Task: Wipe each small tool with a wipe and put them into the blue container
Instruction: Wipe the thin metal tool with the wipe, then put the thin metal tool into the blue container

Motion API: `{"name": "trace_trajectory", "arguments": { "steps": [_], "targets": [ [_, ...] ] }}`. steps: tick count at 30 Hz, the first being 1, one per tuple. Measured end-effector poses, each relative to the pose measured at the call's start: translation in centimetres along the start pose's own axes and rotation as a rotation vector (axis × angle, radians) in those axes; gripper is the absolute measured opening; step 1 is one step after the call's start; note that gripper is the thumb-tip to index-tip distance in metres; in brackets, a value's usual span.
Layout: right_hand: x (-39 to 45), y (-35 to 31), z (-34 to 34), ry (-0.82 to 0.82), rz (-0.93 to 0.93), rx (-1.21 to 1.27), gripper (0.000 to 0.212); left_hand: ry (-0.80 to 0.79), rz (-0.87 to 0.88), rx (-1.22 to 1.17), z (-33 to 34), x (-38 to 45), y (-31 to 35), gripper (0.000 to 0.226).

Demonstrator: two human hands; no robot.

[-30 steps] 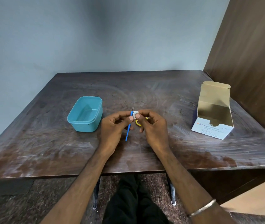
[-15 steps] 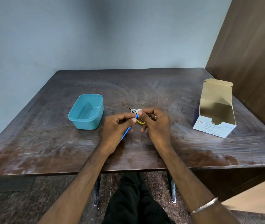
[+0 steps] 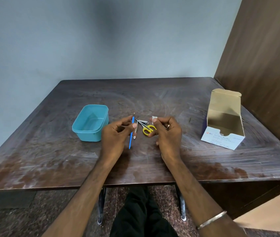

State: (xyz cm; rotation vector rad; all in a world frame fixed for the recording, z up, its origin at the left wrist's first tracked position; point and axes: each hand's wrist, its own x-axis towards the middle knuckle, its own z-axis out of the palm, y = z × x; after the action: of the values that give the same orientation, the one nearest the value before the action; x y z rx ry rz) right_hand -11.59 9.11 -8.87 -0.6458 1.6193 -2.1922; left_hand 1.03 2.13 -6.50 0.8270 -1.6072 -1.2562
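My left hand [image 3: 117,135] pinches a thin blue-handled tool [image 3: 131,132] between thumb and fingers, holding it nearly upright above the table. My right hand [image 3: 166,134] pinches a small white wipe [image 3: 154,118] at its fingertips, a short way right of the tool. On the table between my hands lie a slim metal tool [image 3: 135,131], a silver nail clipper [image 3: 142,122] and small yellow-handled scissors [image 3: 148,130]. The blue container [image 3: 91,123] stands open and empty just left of my left hand.
An open cardboard box of alcohol swabs [image 3: 223,124] stands at the right side of the dark wooden table [image 3: 67,159]. A brown wall panel rises on the right. My legs show below the table's front edge.
My hands have parted: the wipe has come off the blue tool and moved right with my right hand. The tools lying on the table are now uncovered between them.
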Motion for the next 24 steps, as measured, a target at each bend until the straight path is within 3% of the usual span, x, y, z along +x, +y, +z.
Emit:
{"name": "trace_trajectory", "arguments": {
  "steps": [5, 10, 13, 16, 24],
  "targets": [
    [0.0, 0.1, -0.1, -0.036, 0.006, -0.071, 0.013, 0.102, 0.054, 0.058, -2.7, 2.0, 2.5, 0.014],
    [0.1, 0.2, 0.0, -0.04, 0.004, -0.085, 0.013, 0.196, 0.032, 0.269, -6.1, 5.6, 4.2, 0.014],
    [0.4, 0.7, 0.0, -0.004, 0.014, -0.077, 0.022, 0.17, -0.049, 0.512, -7.7, 7.6, 3.9, 0.006],
    [0.4, 0.8, 0.1, 0.001, 0.007, -0.109, 0.012, 0.138, -0.093, 0.699, -8.0, 8.8, 3.3, 0.005],
    [0.2, 0.3, 0.0, -0.045, -0.034, -0.102, 0.018, -0.015, -0.207, 0.925, -6.9, 10.6, 1.5, 0.008]
  ]
}}
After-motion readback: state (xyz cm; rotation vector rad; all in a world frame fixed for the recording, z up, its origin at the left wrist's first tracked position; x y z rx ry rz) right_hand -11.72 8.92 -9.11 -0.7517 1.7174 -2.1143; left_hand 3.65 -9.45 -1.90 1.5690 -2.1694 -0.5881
